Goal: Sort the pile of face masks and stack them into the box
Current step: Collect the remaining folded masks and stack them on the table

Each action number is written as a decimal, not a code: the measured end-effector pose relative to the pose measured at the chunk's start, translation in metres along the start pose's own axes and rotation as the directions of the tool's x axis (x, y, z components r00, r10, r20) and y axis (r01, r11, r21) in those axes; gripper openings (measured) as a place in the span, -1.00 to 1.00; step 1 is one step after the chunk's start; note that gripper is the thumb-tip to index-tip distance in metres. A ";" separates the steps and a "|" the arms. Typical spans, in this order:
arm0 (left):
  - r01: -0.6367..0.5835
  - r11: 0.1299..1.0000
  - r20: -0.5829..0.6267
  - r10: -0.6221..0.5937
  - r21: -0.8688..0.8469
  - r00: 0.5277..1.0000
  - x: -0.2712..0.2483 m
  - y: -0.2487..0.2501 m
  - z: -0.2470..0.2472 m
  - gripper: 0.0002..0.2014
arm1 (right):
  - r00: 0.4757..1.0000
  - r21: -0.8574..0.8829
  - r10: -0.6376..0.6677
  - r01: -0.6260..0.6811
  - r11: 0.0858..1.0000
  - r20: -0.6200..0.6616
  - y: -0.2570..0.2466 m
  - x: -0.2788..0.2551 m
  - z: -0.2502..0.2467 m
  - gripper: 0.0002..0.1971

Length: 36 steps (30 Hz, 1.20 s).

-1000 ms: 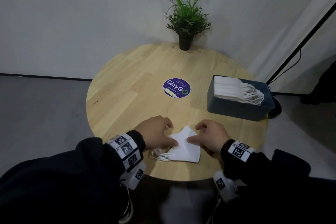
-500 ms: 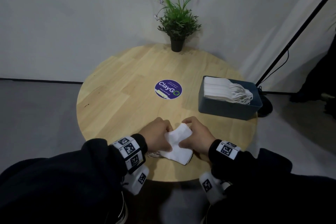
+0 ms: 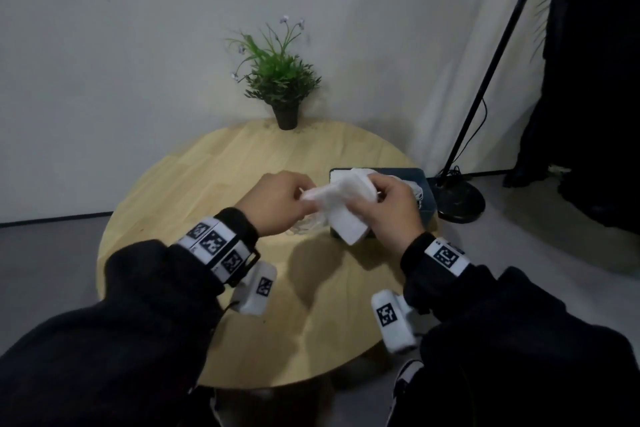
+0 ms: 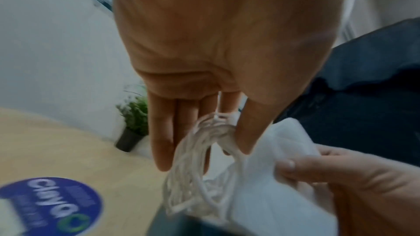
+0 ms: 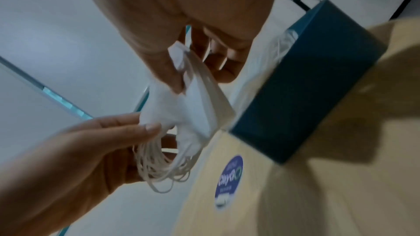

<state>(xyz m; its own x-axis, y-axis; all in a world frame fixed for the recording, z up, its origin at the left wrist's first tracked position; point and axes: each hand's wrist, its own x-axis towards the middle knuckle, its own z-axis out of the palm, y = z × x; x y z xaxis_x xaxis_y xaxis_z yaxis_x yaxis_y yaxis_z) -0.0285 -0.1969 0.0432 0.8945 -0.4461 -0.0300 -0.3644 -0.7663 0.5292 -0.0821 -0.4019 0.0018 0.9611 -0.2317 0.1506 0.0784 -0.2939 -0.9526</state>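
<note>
A small stack of white face masks (image 3: 346,222) hangs in the air between both hands, just over the near left end of the dark blue box (image 3: 425,198). My left hand (image 3: 294,201) pinches the masks' left end, and their ear loops (image 4: 197,159) dangle under its fingers. My right hand (image 3: 367,198) pinches the right end, thumb over the folded edge (image 5: 181,71). The box stands on the right of the round wooden table (image 3: 173,184), mostly hidden behind my right hand. White masks (image 3: 417,192) lie stacked inside the box, with loops at its right side.
A potted plant (image 3: 280,87) stands at the table's far edge. A round purple sticker (image 5: 229,179) lies on the table left of the box. A black lamp stand (image 3: 457,198) rises from the floor to the right of the table.
Both hands have lifted the masks off the near edge of the table. They carried them forward and right to the box.
</note>
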 end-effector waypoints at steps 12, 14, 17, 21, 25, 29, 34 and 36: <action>0.064 0.920 0.012 -0.064 -0.387 0.998 0.132 0.127 0.098 -0.78 | 0.894 -0.051 0.052 -0.084 0.995 -0.445 0.039 0.059 -0.089 -0.84; 0.112 0.941 0.103 -0.083 -0.320 0.991 0.140 0.126 0.112 -0.80 | 0.916 -0.141 0.092 -0.158 0.977 -0.390 0.053 0.063 -0.094 -0.83; 0.164 0.936 0.185 -0.109 -0.312 0.977 0.146 0.121 0.124 -0.75 | 0.929 -0.211 0.114 -0.197 0.957 -0.352 0.066 0.065 -0.099 -0.74; 0.148 0.935 0.152 -0.103 -0.322 0.983 0.147 0.115 0.118 -0.73 | 0.915 -0.177 0.165 -0.243 0.954 -0.369 0.075 0.068 -0.105 -0.71; 0.036 0.980 0.256 0.015 -0.194 0.967 0.137 0.121 0.114 -0.74 | 0.930 -0.233 0.191 -0.271 0.934 -0.315 0.082 0.066 -0.111 -0.83; 0.041 0.969 0.259 0.024 -0.242 0.965 0.128 0.116 0.111 -0.68 | 0.954 -0.394 0.170 -0.258 0.882 -0.246 0.078 0.063 -0.110 -0.83; 0.042 0.940 0.026 -0.036 -0.338 0.999 0.122 0.100 0.092 -0.69 | 0.958 -0.511 0.195 -0.278 0.813 -0.210 0.067 0.065 -0.106 -0.69; 0.003 0.926 -0.139 -0.060 -0.378 0.989 0.117 0.086 0.081 -0.76 | 0.952 -0.548 0.248 -0.307 0.779 -0.180 0.066 0.067 -0.102 -0.69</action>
<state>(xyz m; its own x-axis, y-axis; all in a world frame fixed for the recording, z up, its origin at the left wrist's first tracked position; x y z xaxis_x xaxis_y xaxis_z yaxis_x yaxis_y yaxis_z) 0.0236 -0.3528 0.0164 0.9420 -0.3309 0.0562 -0.2365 -0.5357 0.8106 -0.0398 -0.5315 -0.0236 0.8865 -0.4604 -0.0454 -0.3786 -0.6656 -0.6431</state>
